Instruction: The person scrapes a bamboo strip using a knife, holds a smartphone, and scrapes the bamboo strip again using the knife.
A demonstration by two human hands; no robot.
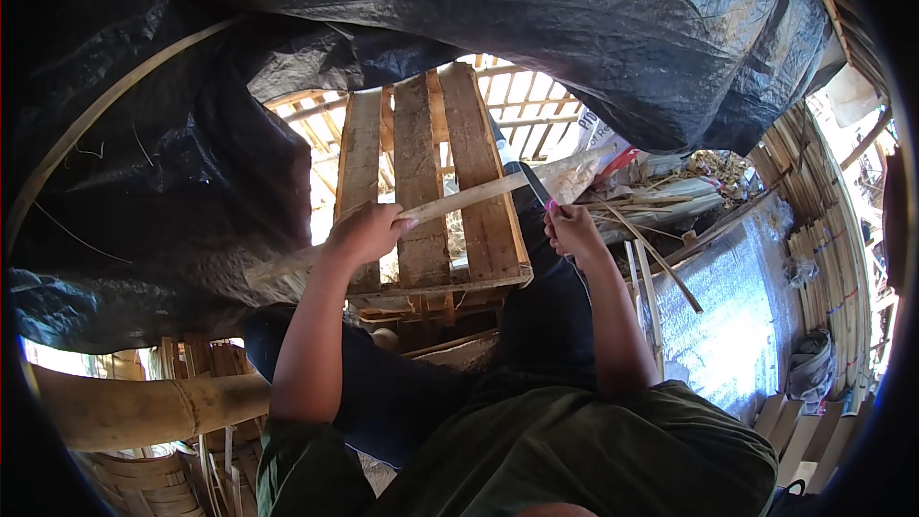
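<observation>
At the pink knife handle (549, 207), my right hand (572, 230) is clamped on; the blade (535, 184) crosses the pale strip (464, 199), can't tell if it bites. My left hand (367, 233) grips the strip farther left, over the slatted surface (479, 139). Main risk: strip twists in the one-hand hold, edge skates toward that hand. Pressing too hard could throw the blade toward my right leg (544, 325). Black tarp (574, 48) overhangs; a wide swing might snag it.

Forearms (309, 349) reaching forward; left hand (367, 233) curled, right hand (571, 229) fisted.
</observation>
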